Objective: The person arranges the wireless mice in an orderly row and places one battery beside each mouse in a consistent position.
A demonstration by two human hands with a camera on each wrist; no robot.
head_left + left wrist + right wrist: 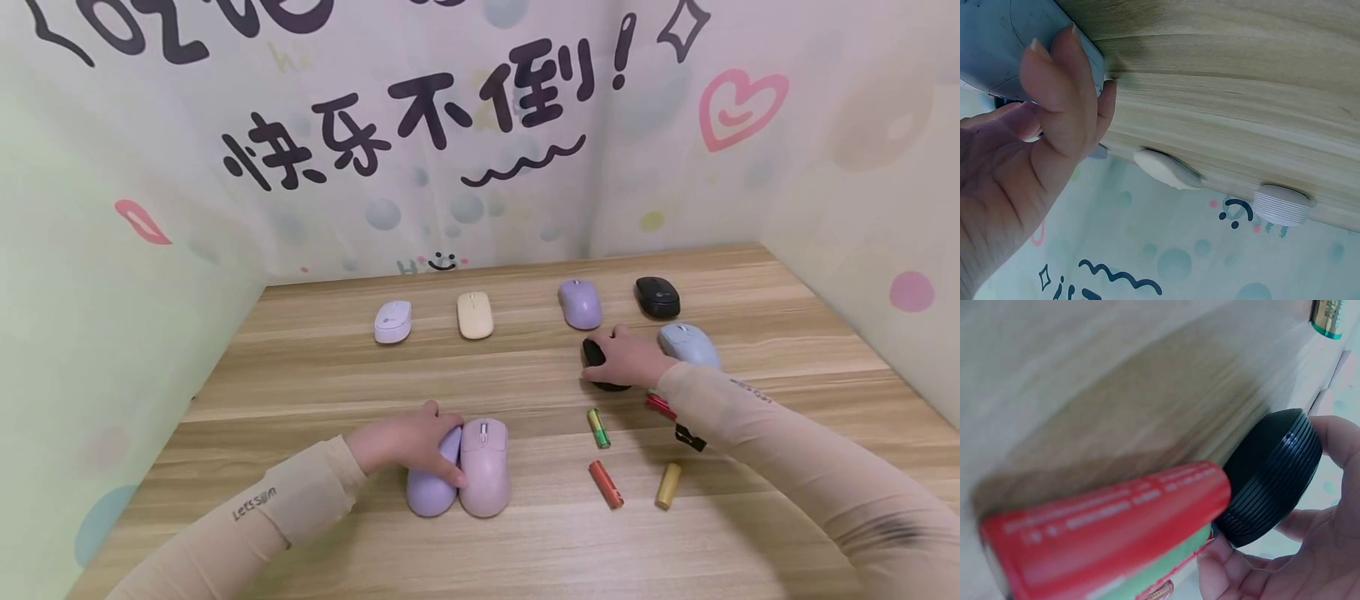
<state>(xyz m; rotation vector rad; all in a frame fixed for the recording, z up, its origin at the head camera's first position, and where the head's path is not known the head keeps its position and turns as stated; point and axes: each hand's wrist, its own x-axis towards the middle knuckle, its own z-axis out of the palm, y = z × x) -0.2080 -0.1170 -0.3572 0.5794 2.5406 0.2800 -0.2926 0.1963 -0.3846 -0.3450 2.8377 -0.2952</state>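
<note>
My left hand (412, 437) grips a lavender computer mouse (432, 493) by its sides, near the front of the table. Right beside it lies a pinkish-purple mouse (486, 475), with my thumb between the two. In the left wrist view, my fingers curl along the side of the gripped mouse (1029, 53). Farther right, my right hand (630, 358) holds a small black mouse (593, 354) between thumb and fingers, partly covering it. The right wrist view shows this mouse's ribbed side (1279, 481), with a red battery (1110, 519) close to the camera.
Along the back stand a white mouse (393, 322), a cream mouse (476, 316), a purple mouse (581, 305) and another black mouse (657, 297). A light blue mouse (688, 344) sits behind my right wrist. Green (599, 428), orange-red (606, 485) and gold (668, 487) batteries lie between the arms.
</note>
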